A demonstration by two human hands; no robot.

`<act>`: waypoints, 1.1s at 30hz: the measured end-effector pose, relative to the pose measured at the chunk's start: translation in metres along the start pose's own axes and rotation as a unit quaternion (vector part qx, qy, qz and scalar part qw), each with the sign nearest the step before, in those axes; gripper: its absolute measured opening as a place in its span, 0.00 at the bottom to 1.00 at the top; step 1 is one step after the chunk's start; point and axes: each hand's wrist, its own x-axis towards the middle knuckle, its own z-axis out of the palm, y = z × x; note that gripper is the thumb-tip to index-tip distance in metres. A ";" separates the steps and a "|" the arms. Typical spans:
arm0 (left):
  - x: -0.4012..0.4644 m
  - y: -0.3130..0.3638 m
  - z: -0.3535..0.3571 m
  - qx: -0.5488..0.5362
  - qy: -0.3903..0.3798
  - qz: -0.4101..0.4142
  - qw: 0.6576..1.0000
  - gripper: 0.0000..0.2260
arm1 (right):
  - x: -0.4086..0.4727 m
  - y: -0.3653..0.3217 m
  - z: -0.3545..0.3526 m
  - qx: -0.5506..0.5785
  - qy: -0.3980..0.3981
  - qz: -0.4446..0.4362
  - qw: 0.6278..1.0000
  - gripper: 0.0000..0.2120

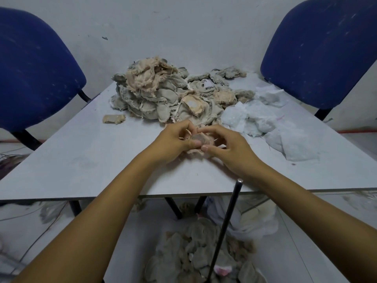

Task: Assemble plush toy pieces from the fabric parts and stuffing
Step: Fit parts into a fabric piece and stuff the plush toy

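A small beige and grey fabric piece (199,139) lies between both hands near the middle of the white table (81,160). My left hand (173,141) grips its left side, thumb on top. My right hand (226,148) pinches its right edge with thumb and curled fingers. Behind them rises a big heap of frayed grey and beige fabric parts (163,92). White stuffing sheets (275,125) spread at the right. Much of the held piece is hidden by the fingers.
One loose beige piece (114,118) lies left of the heap. Two blue chairs (34,66) (322,50) flank the table's far corners. A thin black rod (226,227) leans at the front edge. More fabric pieces (193,252) lie on the floor below.
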 end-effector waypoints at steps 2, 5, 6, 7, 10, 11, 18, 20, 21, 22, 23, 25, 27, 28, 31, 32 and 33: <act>0.000 0.002 0.001 -0.059 -0.010 -0.015 0.998 0.05 | 0.000 0.002 -0.002 0.059 -0.007 0.011 0.998 0.09; -0.002 0.006 0.003 -0.186 -0.056 -0.061 0.979 0.10 | 0.001 0.000 -0.005 0.140 -0.006 0.033 0.990 0.03; -0.002 0.006 0.003 -0.235 -0.071 -0.079 0.966 0.11 | 0.001 -0.001 -0.005 0.151 0.004 0.040 0.988 0.03; -0.002 0.007 0.004 -0.283 -0.090 -0.094 0.950 0.09 | 0.002 0.000 -0.006 0.161 0.014 0.049 0.986 0.06; -0.001 0.007 0.005 -0.372 -0.125 -0.096 0.915 0.03 | 0.005 0.000 -0.007 0.200 0.027 0.081 0.976 0.14; 0.000 0.007 0.006 -0.378 -0.114 -0.083 0.915 0.03 | 0.006 0.001 -0.007 0.214 0.027 0.088 0.972 0.13; 0.007 0.008 0.026 -0.221 0.045 -0.008 0.974 0.14 | 0.002 0.003 -0.018 0.312 -0.064 0.075 0.945 0.02; 0.006 0.009 0.030 -0.122 0.111 0.029 0.986 0.16 | 0.001 0.004 -0.018 0.306 -0.089 0.070 0.945 0.05; 0.005 0.008 0.032 -0.056 0.143 0.057 0.986 0.17 | 0.001 0.004 -0.017 0.297 -0.084 0.075 0.948 0.06; 0.004 0.008 0.034 0.019 0.174 0.093 0.980 0.17 | 0.001 0.003 -0.017 0.291 -0.070 0.087 0.950 0.07; 0.002 0.008 0.036 0.085 0.200 0.128 0.968 0.18 | 0.001 0.004 -0.016 0.283 -0.051 0.093 0.953 0.08; 0.000 0.009 0.037 0.130 0.241 0.186 0.944 0.18 | 0.001 0.000 -0.012 0.262 0.010 0.105 0.959 0.06; -0.001 0.009 0.037 0.127 0.244 0.247 0.929 0.16 | 0.002 -0.001 -0.007 0.222 0.086 0.110 0.965 0.03; -0.002 0.009 0.038 0.139 0.231 0.276 0.922 0.15 | 0.002 -0.001 -0.006 0.192 0.121 0.110 0.968 0.04; -0.005 0.013 0.043 0.127 0.149 0.250 0.948 0.12 | 0.003 -0.001 -0.005 0.128 0.178 0.098 0.971 0.09; -0.005 0.016 0.043 0.065 0.116 0.180 0.975 0.11 | 0.002 -0.001 -0.006 0.127 0.184 0.094 0.970 0.10; -0.004 0.019 0.041 -0.037 0.085 0.087 0.992 0.08 | 0.002 -0.002 -0.007 0.132 0.184 0.088 0.970 0.10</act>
